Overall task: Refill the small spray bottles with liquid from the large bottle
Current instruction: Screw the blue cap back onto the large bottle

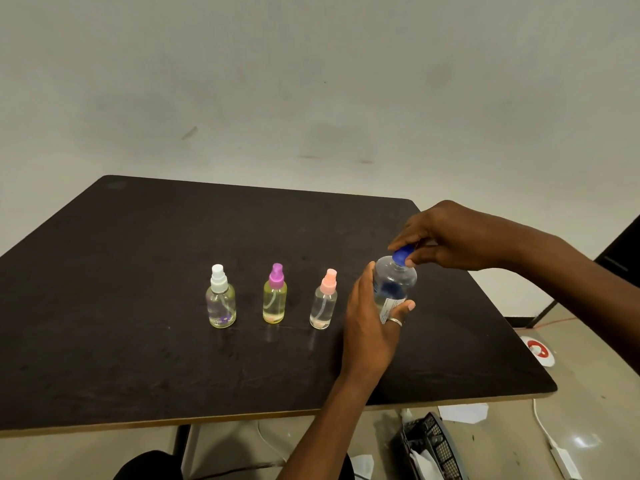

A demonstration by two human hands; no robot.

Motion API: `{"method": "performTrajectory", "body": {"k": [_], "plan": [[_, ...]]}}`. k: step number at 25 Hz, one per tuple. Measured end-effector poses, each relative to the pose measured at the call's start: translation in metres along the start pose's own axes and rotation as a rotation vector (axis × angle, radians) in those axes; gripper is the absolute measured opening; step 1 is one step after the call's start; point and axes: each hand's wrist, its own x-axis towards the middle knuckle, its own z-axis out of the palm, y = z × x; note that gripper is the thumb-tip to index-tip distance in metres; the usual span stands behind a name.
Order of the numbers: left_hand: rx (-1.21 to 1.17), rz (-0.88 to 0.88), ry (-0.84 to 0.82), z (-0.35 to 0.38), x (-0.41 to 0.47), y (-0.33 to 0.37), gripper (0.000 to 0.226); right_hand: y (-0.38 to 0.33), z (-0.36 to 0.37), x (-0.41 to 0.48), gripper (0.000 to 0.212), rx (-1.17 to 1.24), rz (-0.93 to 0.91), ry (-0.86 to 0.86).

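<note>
Large bottle (394, 284): upright, tabletop's (138, 278) 3 o'clock.
My left hand (369, 323): grips its body.
My right hand (450, 237): pinches blue cap (402, 255).

The table (138, 271) was dark wood-grain board, mostly matt (the bottles mirrored faintly in it). The spray bottles (275, 304) were clear, glossy plastic with smooth plastic heads. The large bottle (394, 282) was the same, with a smooth blue cap (401, 254) and a paper label (388, 308). A ring (396, 321) shone like polished metal.
</note>
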Motion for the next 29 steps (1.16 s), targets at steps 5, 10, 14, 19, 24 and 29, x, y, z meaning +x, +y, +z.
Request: {"method": "performTrajectory", "body": {"k": [5,10,14,19,24,29], "plan": [[-0.03,-0.004,0.016,0.002,-0.001,-0.001,0.082,-0.006,0.002,0.003,0.029,-0.016,0.03,0.011],[-0.04,-0.014,0.009,0.003,-0.001,-0.002,0.082,-0.013,0.001,0.007,0.023,-0.069,0.051,0.007],[-0.052,0.001,0.022,0.003,-0.001,-0.002,0.082,-0.019,0.005,0.007,0.025,-0.096,0.084,0.031],[-0.073,0.003,0.021,0.006,0.0,-0.005,0.078,-0.026,0.014,0.007,0.04,-0.113,0.254,0.1],[-0.083,0.078,0.052,0.006,-0.004,-0.009,0.077,-0.05,0.029,0.012,0.034,-0.145,0.55,0.213],[-0.086,0.105,0.056,0.006,-0.004,-0.011,0.078,-0.061,0.029,0.014,0.021,-0.145,0.642,0.226]]}}
